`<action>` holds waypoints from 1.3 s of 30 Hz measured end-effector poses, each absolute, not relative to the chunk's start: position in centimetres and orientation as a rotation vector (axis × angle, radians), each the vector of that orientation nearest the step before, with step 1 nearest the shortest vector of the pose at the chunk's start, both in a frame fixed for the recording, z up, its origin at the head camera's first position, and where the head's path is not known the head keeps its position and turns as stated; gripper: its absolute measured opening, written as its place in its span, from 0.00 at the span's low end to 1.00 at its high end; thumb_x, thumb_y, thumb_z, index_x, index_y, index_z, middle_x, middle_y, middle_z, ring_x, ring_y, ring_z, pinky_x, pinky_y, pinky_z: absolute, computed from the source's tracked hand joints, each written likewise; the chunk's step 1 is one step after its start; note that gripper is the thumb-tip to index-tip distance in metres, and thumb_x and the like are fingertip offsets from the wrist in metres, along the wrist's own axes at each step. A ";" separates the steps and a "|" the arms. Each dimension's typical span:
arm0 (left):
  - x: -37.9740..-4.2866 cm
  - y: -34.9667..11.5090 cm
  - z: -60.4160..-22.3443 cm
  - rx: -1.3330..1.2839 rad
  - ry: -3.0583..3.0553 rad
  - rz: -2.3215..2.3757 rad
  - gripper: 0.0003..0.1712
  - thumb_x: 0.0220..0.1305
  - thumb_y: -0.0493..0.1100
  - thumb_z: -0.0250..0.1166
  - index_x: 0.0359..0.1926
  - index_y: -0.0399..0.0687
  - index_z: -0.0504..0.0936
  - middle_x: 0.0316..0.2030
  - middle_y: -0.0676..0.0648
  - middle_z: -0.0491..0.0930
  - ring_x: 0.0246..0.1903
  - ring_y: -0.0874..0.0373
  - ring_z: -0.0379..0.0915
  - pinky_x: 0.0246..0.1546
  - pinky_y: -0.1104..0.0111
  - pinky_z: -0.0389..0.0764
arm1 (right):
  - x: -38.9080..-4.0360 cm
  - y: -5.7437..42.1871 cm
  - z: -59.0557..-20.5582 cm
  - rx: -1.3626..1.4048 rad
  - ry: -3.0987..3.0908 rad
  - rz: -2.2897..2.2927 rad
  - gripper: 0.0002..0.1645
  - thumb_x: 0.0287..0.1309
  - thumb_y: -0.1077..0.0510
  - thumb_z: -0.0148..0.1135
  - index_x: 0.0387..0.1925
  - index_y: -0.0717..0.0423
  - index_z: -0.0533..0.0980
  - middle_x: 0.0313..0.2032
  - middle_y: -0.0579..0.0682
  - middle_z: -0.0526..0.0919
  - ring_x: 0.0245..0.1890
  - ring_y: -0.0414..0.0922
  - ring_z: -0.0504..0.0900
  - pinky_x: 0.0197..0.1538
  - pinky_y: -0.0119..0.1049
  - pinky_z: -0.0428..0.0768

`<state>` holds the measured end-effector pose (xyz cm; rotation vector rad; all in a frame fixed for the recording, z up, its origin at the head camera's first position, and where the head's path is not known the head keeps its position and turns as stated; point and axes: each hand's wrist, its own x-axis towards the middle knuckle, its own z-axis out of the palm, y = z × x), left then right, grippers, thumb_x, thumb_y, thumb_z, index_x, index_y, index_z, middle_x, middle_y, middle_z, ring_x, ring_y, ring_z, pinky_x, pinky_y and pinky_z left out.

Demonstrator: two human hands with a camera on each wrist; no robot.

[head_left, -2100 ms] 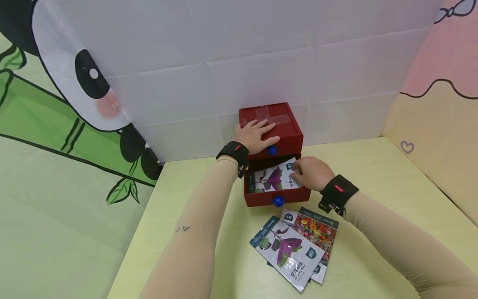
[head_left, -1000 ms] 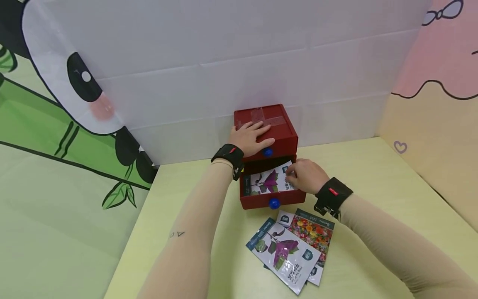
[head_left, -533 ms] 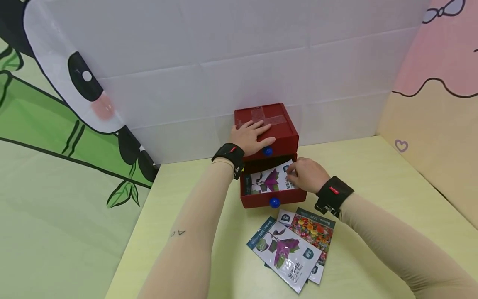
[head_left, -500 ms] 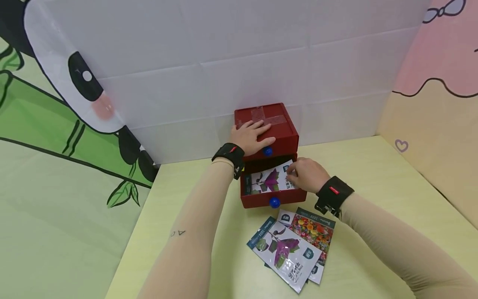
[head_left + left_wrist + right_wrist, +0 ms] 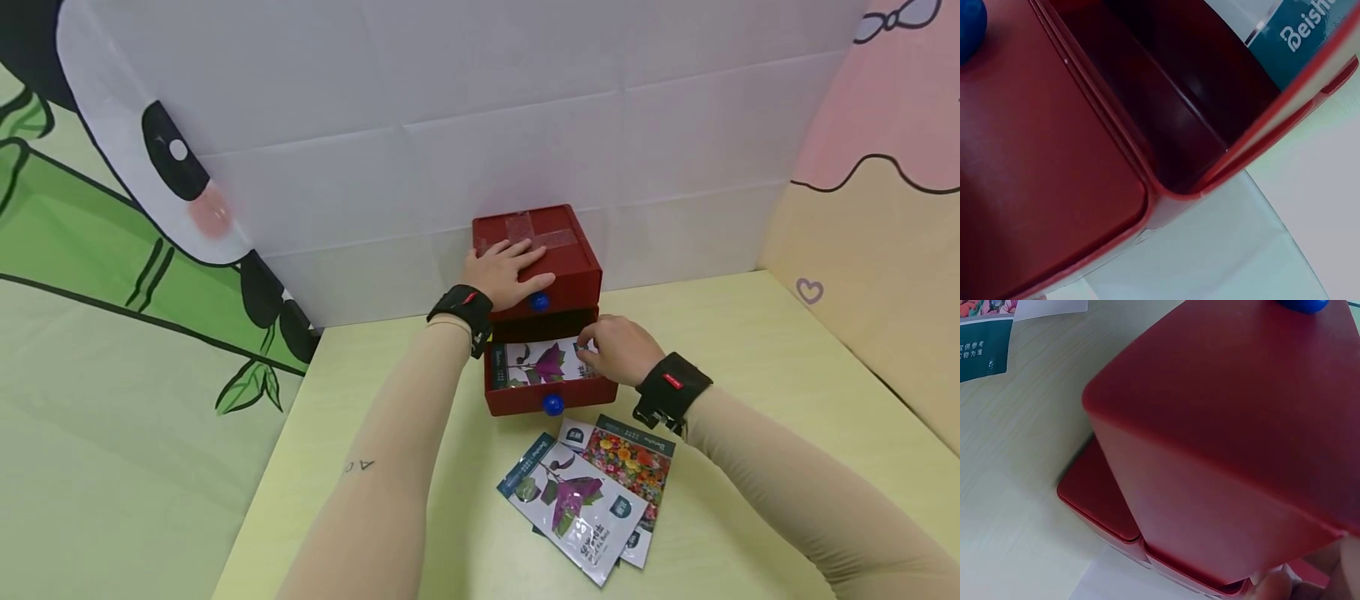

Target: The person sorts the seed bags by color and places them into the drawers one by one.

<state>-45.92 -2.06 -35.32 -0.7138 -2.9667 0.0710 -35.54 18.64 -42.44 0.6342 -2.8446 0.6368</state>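
A small red two-drawer box (image 5: 573,271) stands against the back wall, its lower drawer (image 5: 517,404) pulled out. My left hand (image 5: 501,277) rests on the box's top with fingers spread, thumb near the upper blue knob. Inside the drawer lies a seed packet (image 5: 542,363) with a purple flower picture; its dark teal end (image 5: 1310,37) shows in the left wrist view. My right hand (image 5: 624,348) reaches over the drawer's right side, thumb and curled fingers pinching the packet's right end. In the right wrist view, the drawer wall partly hides the fingers (image 5: 1275,587).
In front of the drawer, on the pale yellow table (image 5: 735,350), several seed packets overlap. A purple-flower packet (image 5: 573,508) lies on top, and a packet with mixed bright flowers (image 5: 633,462) is behind it. A white printed cloth (image 5: 360,192) hangs behind.
The packet in the drawer has come down flatter; its right end stood tilted up before. The left hand has stayed on the box, and the right hand has barely moved.
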 end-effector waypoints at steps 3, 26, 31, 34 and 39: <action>-46.0 -2.0 -35.4 -0.708 -2.969 0.067 0.42 0.62 0.78 0.35 0.74 0.73 0.50 0.74 0.57 0.48 0.73 0.50 0.42 0.66 0.38 0.46 | -35.5 18.7 -42.4 0.626 -2.847 0.645 0.16 0.56 0.53 0.69 0.42 0.58 0.84 0.35 0.56 0.84 0.31 0.48 0.78 0.38 0.41 0.82; -45.9 -1.3 -35.4 -0.752 -2.964 0.067 0.43 0.62 0.78 0.34 0.75 0.72 0.50 0.74 0.56 0.49 0.73 0.49 0.42 0.66 0.38 0.46 | -33.5 19.6 -41.8 0.566 -2.756 0.747 0.20 0.57 0.53 0.68 0.46 0.61 0.76 0.27 0.50 0.77 0.24 0.45 0.73 0.29 0.36 0.77; -46.0 -1.4 -35.3 -0.752 -2.952 0.029 0.42 0.62 0.78 0.35 0.74 0.72 0.51 0.74 0.56 0.50 0.73 0.49 0.43 0.65 0.38 0.45 | -32.8 19.9 -41.7 0.565 -2.747 0.779 0.15 0.57 0.54 0.68 0.39 0.59 0.75 0.23 0.48 0.74 0.21 0.44 0.71 0.26 0.34 0.74; -46.1 -1.4 -35.4 -0.738 -2.961 0.029 0.43 0.61 0.78 0.35 0.74 0.73 0.51 0.74 0.56 0.49 0.73 0.50 0.43 0.66 0.38 0.45 | -32.3 20.0 -41.7 0.581 -2.747 0.785 0.13 0.57 0.54 0.68 0.35 0.58 0.74 0.21 0.47 0.72 0.20 0.43 0.70 0.25 0.34 0.73; -46.5 -1.3 -35.7 -0.725 -2.973 0.048 0.43 0.60 0.79 0.34 0.74 0.74 0.49 0.74 0.57 0.48 0.73 0.50 0.41 0.66 0.38 0.44 | -31.1 20.2 -41.6 0.599 -2.756 0.760 0.13 0.58 0.51 0.68 0.30 0.54 0.74 0.18 0.44 0.72 0.18 0.42 0.69 0.23 0.34 0.71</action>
